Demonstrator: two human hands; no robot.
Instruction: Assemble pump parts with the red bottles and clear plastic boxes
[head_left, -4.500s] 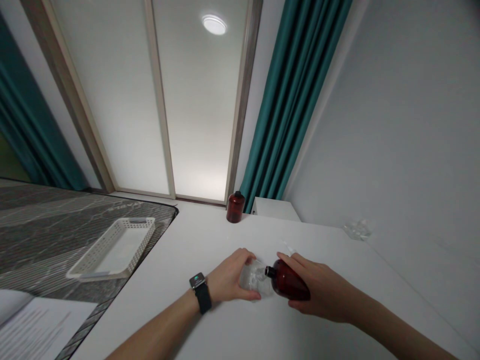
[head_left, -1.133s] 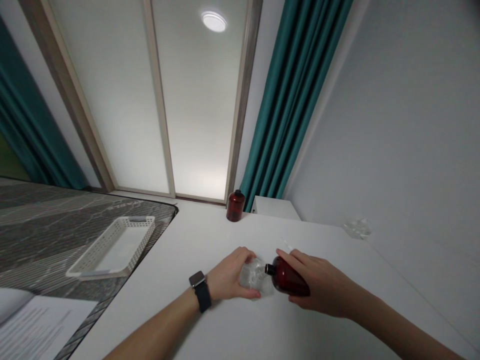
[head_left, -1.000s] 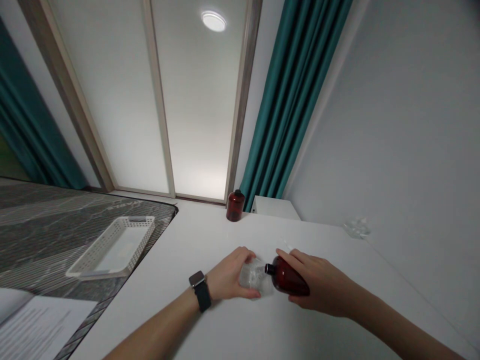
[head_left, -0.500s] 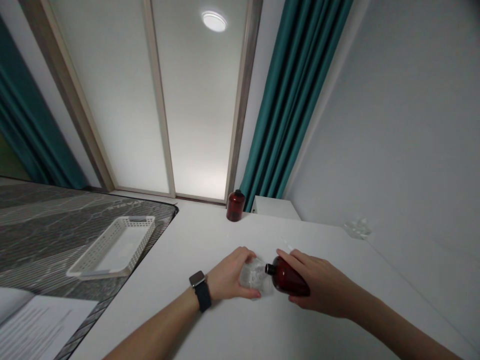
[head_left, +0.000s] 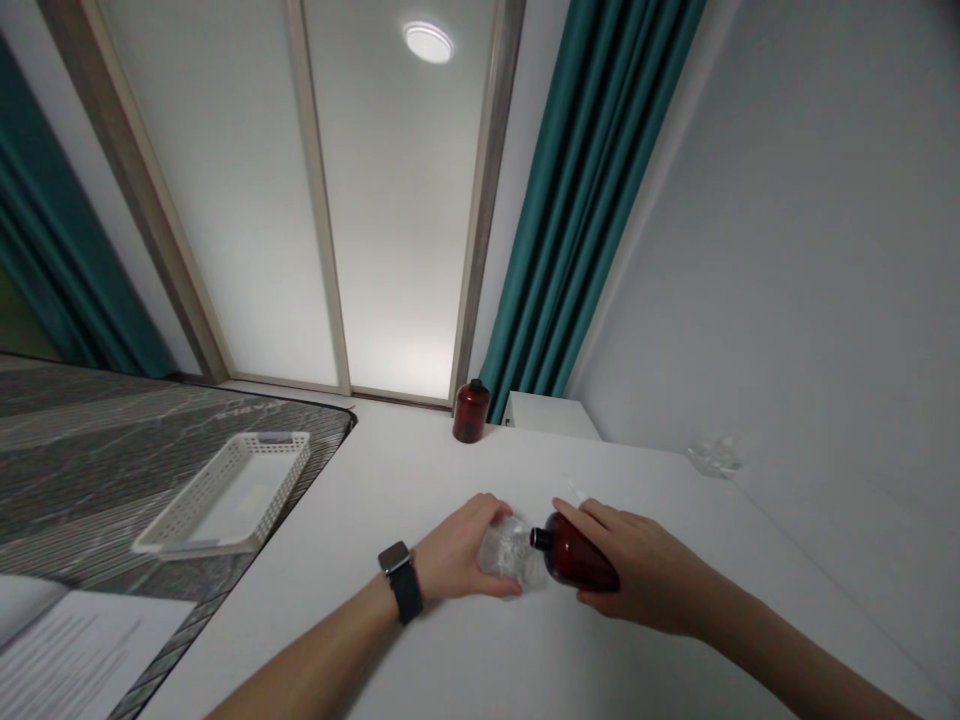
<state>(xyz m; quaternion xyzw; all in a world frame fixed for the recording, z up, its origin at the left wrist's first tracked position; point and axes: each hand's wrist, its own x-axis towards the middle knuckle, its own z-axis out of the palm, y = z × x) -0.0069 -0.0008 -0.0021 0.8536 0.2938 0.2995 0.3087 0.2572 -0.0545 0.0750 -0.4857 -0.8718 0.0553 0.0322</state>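
Note:
My left hand (head_left: pixel 465 550) is wrapped around a clear glass (head_left: pixel 508 552) low over the white table, with thumb and fingers on either side of it. In my right hand (head_left: pixel 637 570) lies a dark red-brown bottle (head_left: pixel 581 558), tilted nearly onto its side. Its uncapped black neck points left over the glass's rim. Whether liquid is flowing from it I cannot make out. A thin whitish item, too faint to name, shows just behind the right hand's fingers.
Another red-brown bottle (head_left: pixel 470 412) stands upright at the back of the white table (head_left: pixel 405 470). A crumpled clear object (head_left: pixel 714 457) lies by the right wall. On the grey patterned surface at left are a white basket (head_left: pixel 247 500) and an open book (head_left: pixel 82 650).

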